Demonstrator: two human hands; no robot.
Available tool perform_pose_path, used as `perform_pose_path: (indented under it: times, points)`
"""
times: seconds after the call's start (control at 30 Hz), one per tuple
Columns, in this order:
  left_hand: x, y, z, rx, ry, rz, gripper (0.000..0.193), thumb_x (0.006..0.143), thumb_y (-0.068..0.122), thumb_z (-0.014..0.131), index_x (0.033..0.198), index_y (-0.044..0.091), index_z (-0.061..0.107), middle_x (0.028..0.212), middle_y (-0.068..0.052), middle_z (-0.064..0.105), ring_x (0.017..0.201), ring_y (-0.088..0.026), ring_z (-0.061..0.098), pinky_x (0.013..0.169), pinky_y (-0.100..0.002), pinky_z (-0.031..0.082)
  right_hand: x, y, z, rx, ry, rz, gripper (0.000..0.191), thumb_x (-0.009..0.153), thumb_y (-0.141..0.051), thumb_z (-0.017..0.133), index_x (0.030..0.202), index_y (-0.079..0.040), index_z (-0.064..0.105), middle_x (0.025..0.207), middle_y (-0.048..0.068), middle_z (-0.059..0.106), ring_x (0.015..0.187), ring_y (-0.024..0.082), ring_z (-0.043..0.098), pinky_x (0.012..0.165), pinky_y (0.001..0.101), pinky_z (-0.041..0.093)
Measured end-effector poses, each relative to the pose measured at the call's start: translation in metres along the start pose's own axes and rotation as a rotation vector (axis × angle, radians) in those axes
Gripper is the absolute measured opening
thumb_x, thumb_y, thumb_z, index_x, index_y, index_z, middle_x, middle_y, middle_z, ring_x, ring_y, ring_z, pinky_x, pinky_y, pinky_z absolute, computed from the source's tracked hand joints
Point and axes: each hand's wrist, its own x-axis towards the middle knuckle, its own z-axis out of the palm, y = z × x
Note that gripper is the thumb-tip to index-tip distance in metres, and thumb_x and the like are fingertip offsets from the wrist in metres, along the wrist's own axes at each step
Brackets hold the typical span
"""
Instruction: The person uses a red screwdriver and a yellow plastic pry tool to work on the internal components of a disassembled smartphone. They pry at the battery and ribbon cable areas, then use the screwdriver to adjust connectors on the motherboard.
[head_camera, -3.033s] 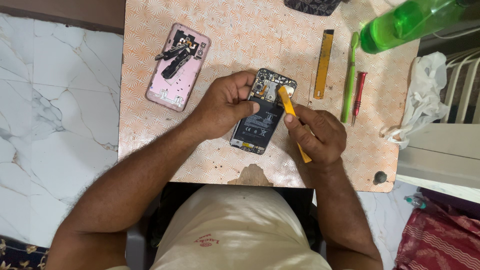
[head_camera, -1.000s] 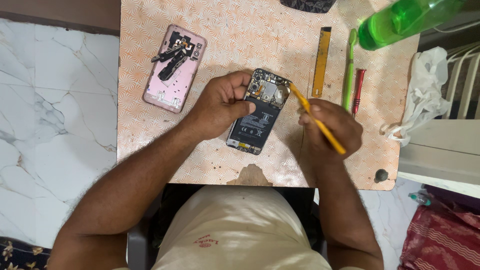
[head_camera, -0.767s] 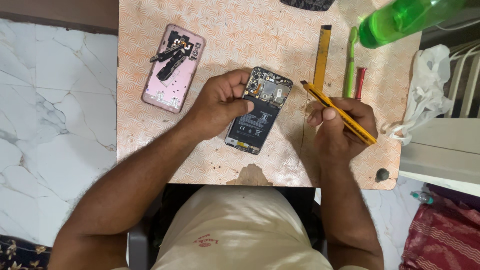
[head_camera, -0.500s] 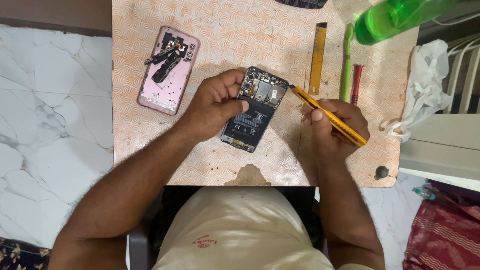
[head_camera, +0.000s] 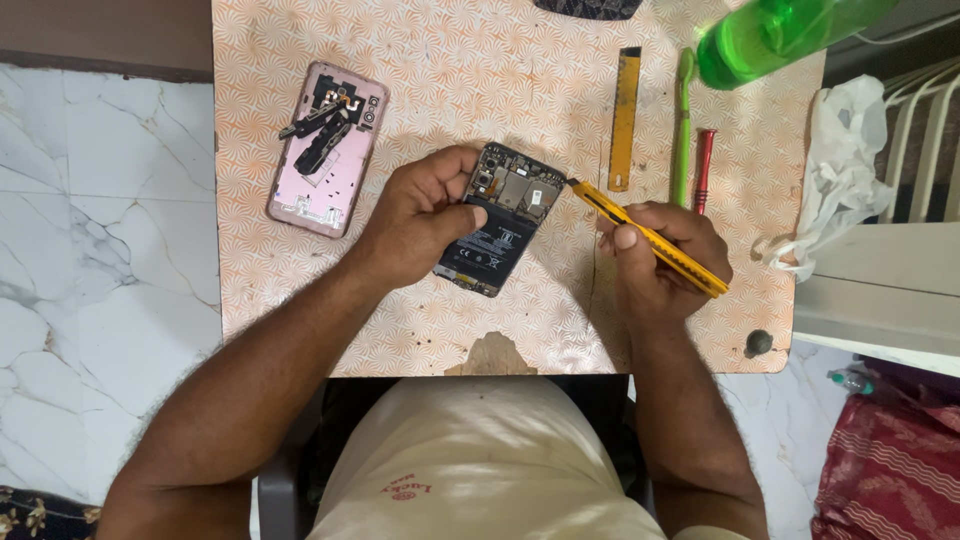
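Observation:
An opened black phone (head_camera: 505, 225), its battery and circuit board exposed, lies on the patterned table (head_camera: 480, 80). My left hand (head_camera: 425, 215) grips its left edge, thumb resting on the battery. My right hand (head_camera: 655, 260) holds a yellow pry tool (head_camera: 650, 240) like a pen. The tool's dark tip touches the phone's upper right corner.
A pink back cover (head_camera: 325, 150) with loose black parts on it lies at the upper left. A yellow strip tool (head_camera: 626, 118), a green tool (head_camera: 682, 125) and a red screwdriver (head_camera: 704, 168) lie at the upper right. A green bottle (head_camera: 780, 35) and a white rag (head_camera: 835, 180) sit at the right edge.
My right hand drew the yellow tool away from the phone's middle, swung it out to the right, then set its tip back at the phone's upper right corner. The left hand stayed put.

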Motion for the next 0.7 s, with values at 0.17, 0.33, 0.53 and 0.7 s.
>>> perform_pose_path:
  times: [0.17, 0.33, 0.53, 0.7]
  points:
    - [-0.0011, -0.0002, -0.0003, 0.016, -0.002, 0.005, 0.045, 0.091, -0.015, 0.054, 0.135, -0.006, 0.057, 0.113, -0.011, 0.074, 0.101, -0.010, 0.069, 0.090, -0.026, 0.057, -0.0002, 0.0004, -0.0005, 0.006, 0.010, -0.013, 0.016, 0.105, -0.006, 0.072, 0.113, 0.004, 0.062, 0.090, 0.021, 0.073, 0.072, 0.021, 0.072, 0.067, 0.0293, 0.061]
    - [-0.0002, 0.0005, 0.0001, 0.036, 0.001, 0.015, 0.045, 0.091, -0.015, 0.054, 0.135, -0.005, 0.057, 0.113, -0.010, 0.074, 0.101, -0.010, 0.069, 0.090, -0.026, 0.057, -0.0004, 0.0012, -0.0007, 0.024, 0.029, -0.007, 0.019, 0.105, -0.008, 0.073, 0.112, 0.005, 0.062, 0.091, 0.020, 0.072, 0.072, 0.021, 0.072, 0.066, 0.0294, 0.061]
    - [-0.0001, 0.0008, -0.0004, 0.047, 0.005, 0.023, 0.045, 0.091, -0.015, 0.055, 0.135, -0.005, 0.056, 0.112, -0.010, 0.074, 0.100, -0.009, 0.068, 0.089, -0.025, 0.056, 0.0009, 0.0007, -0.0008, 0.024, 0.012, -0.011, 0.019, 0.105, -0.009, 0.073, 0.113, 0.005, 0.063, 0.091, 0.020, 0.071, 0.071, 0.020, 0.071, 0.065, 0.0291, 0.060]
    - [0.0004, 0.0021, -0.0003, 0.059, 0.008, 0.021, 0.044, 0.091, -0.015, 0.055, 0.135, -0.006, 0.057, 0.111, -0.010, 0.074, 0.099, -0.010, 0.069, 0.089, -0.025, 0.057, 0.0015, -0.0012, -0.0006, 0.023, 0.009, -0.006, 0.018, 0.105, -0.008, 0.073, 0.113, 0.005, 0.063, 0.091, 0.020, 0.072, 0.071, 0.020, 0.070, 0.066, 0.0291, 0.060]
